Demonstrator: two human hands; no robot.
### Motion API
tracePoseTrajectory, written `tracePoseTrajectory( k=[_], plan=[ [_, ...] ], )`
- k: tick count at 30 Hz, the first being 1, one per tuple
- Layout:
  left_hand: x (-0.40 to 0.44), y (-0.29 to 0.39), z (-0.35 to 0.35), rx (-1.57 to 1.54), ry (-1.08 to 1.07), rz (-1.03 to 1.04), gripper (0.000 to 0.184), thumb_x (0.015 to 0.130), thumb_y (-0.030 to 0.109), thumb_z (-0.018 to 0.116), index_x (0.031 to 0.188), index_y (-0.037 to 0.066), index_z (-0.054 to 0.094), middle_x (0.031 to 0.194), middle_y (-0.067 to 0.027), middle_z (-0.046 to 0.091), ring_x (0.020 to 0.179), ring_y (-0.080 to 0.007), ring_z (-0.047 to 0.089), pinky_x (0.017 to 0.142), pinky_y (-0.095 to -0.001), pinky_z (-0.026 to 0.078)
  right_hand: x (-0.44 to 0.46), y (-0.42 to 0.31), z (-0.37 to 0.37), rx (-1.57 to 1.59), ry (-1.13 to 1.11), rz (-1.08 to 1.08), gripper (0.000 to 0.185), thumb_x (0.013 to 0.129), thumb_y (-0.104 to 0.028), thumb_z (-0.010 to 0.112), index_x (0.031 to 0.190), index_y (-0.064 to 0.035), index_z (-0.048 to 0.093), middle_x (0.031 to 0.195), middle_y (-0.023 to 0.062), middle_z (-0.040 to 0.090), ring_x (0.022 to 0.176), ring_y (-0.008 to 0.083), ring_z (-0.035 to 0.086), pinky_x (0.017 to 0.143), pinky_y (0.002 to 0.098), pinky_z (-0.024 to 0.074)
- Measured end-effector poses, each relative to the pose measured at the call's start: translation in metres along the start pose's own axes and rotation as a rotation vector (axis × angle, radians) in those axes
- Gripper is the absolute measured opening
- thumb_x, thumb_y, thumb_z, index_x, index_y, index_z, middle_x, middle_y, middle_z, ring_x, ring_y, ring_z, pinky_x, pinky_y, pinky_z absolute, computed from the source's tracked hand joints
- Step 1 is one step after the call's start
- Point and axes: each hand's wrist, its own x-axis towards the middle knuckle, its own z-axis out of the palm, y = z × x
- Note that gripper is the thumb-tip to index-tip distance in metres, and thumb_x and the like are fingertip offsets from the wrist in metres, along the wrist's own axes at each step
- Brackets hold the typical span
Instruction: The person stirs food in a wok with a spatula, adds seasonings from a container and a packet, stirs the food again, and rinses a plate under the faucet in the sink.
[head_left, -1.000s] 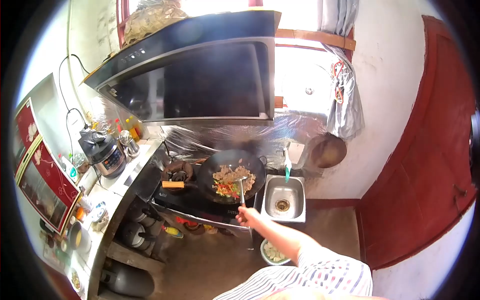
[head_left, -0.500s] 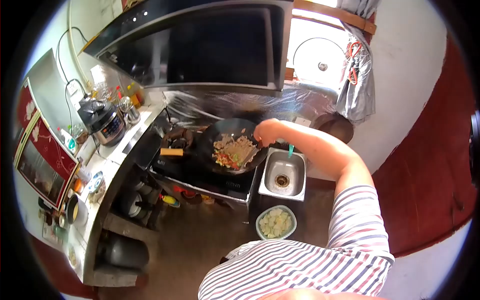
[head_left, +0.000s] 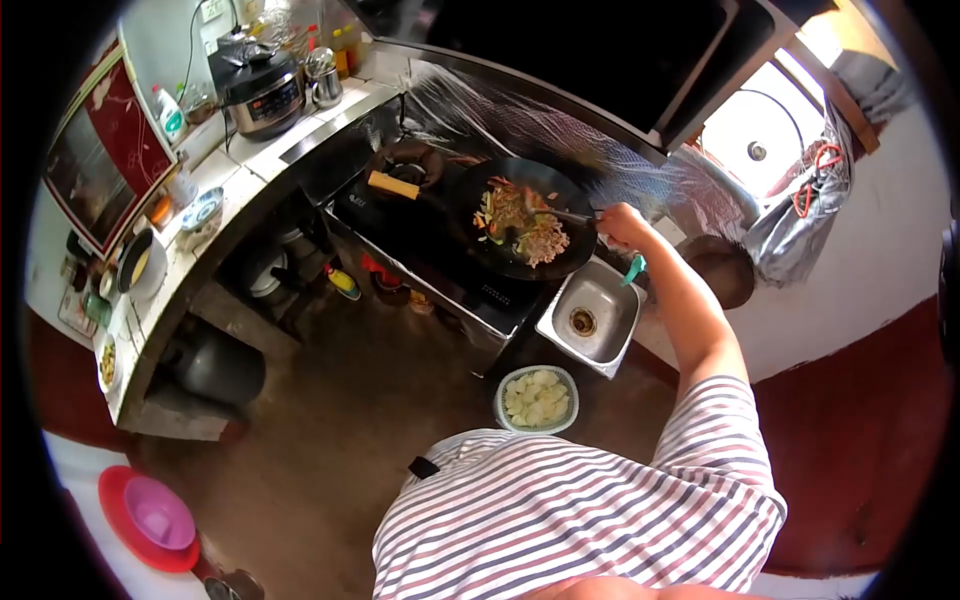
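My right hand (head_left: 622, 227) is wrapped round the handle of a metal spatula (head_left: 568, 214) at the right side of a black wok (head_left: 482, 250). The spatula's head lies among chopped meat and red and green vegetables (head_left: 522, 218) in the wok. A wooden-handled pan handle (head_left: 394, 185) sticks out at the wok's left, over the black stove (head_left: 420, 240). My left hand is out of the view.
A steel sink (head_left: 600, 338) adjoins the stove on the right, with a basket of pale slices (head_left: 538, 398) below it. A range hood (head_left: 660, 145) hangs above. The tiled counter (head_left: 240, 172) at left bears a pressure cooker (head_left: 262, 98) and bowls.
The camera view has tilted and turned. My right hand has moved with the spatula from the front of the wok to its right side, and the food has been shifted about.
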Motion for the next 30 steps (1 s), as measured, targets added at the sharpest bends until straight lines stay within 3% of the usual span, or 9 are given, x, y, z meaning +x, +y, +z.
tracePoseTrajectory(
  k=[4,6,8,9,12,15,22,25,30],
  plan=[
    [0.003,-0.031,0.016,0.049,-0.03,-0.016,0.023,0.085,0.021,0.051,0.094,0.001,0.057,0.085,-0.0114,0.061,0.076,-0.0224,0.057,0.063,-0.034,0.047,-0.006,0.006,-0.022,0.036,0.044,-0.011,0.019,0.074,-0.021,0.062,0.087,-0.0069,0.06,0.052,0.0057,0.053,0.038,0.0137,0.047,0.035,0.0297,0.0382],
    [0.005,-0.039,0.02,0.056,-0.037,-0.006,0.023,0.085,0.022,0.05,0.094,0.001,0.057,0.085,-0.0114,0.061,0.076,-0.0225,0.057,0.064,-0.0342,0.047,0.001,0.007,-0.007,-0.089,0.065,0.0,0.02,0.073,-0.019,0.06,0.089,-0.0075,0.06,0.062,0.01,0.059,0.05,0.0209,0.057,0.044,0.0351,0.0456],
    [0.007,-0.041,0.024,0.051,-0.044,0.0,0.024,0.086,0.022,0.05,0.093,0.001,0.057,0.084,-0.0113,0.061,0.076,-0.0227,0.057,0.064,-0.0343,0.047,0.013,0.016,0.023,-0.627,0.192,-0.307,0.022,0.072,-0.016,0.057,0.093,-0.0091,0.059,0.082,0.0136,0.063,0.074,0.0295,0.062,0.063,0.0408,0.0495],
    [0.007,-0.039,0.025,0.049,-0.045,0.004,0.024,0.086,0.023,0.05,0.093,0.001,0.057,0.084,-0.0112,0.061,0.076,-0.0228,0.057,0.064,-0.0343,0.047,0.002,0.005,0.035,-0.639,0.097,-0.2,0.027,0.071,-0.015,0.054,0.097,-0.0104,0.057,0.097,0.0141,0.061,0.093,0.0334,0.057,0.077,0.043,0.0467],
    [0.007,-0.042,0.03,0.039,-0.047,0.006,0.025,0.086,0.024,0.05,0.093,0.001,0.058,0.084,-0.0111,0.061,0.076,-0.0231,0.057,0.064,-0.0345,0.046,0.003,0.004,0.048,-0.676,0.077,-0.374,0.031,0.07,-0.02,0.055,0.1,-0.0149,0.058,0.092,0.0135,0.062,0.089,0.031,0.059,0.073,0.041,0.0485],
    [0.009,-0.047,0.034,0.036,-0.053,0.01,0.026,0.086,0.025,0.049,0.092,0.001,0.058,0.084,-0.011,0.06,0.076,-0.0233,0.056,0.065,-0.0346,0.046,0.0,-0.025,-0.008,-0.577,-0.027,-0.382,0.024,0.067,-0.026,0.059,0.088,-0.0153,0.063,0.086,0.0095,0.062,0.083,0.0272,0.06,0.066,0.0384,0.0483],
    [0.012,-0.057,0.05,0.027,-0.064,0.012,0.028,0.087,0.027,0.048,0.091,0.002,0.059,0.084,-0.0107,0.06,0.076,-0.0239,0.055,0.066,-0.035,0.045,-0.04,-0.089,-0.056,-1.097,-0.167,-0.517,0.021,0.071,-0.03,0.062,0.086,-0.0163,0.065,0.084,0.0061,0.064,0.085,0.0258,0.06,0.069,0.0379,0.048],
    [0.01,-0.058,0.056,0.011,-0.061,0.004,0.028,0.087,0.028,0.048,0.091,0.002,0.059,0.084,-0.0106,0.06,0.076,-0.0242,0.055,0.066,-0.0352,0.045,-0.012,-0.066,-0.02,-1.421,-0.152,-0.459,0.017,0.075,-0.017,0.055,0.087,-0.0151,0.067,0.088,0.006,0.065,0.088,0.0237,0.062,0.07,0.0356,0.0501],
    [0.006,-0.061,0.065,-0.014,-0.057,-0.005,0.03,0.087,0.029,0.047,0.09,0.002,0.059,0.083,-0.0104,0.06,0.076,-0.0246,0.054,0.067,-0.0355,0.044,0.021,-0.051,0.002,-1.197,0.06,-0.541,0.015,0.077,-0.017,0.052,0.082,-0.0142,0.066,0.085,0.0067,0.065,0.081,0.0257,0.063,0.067,0.0364,0.05]
  ],
)
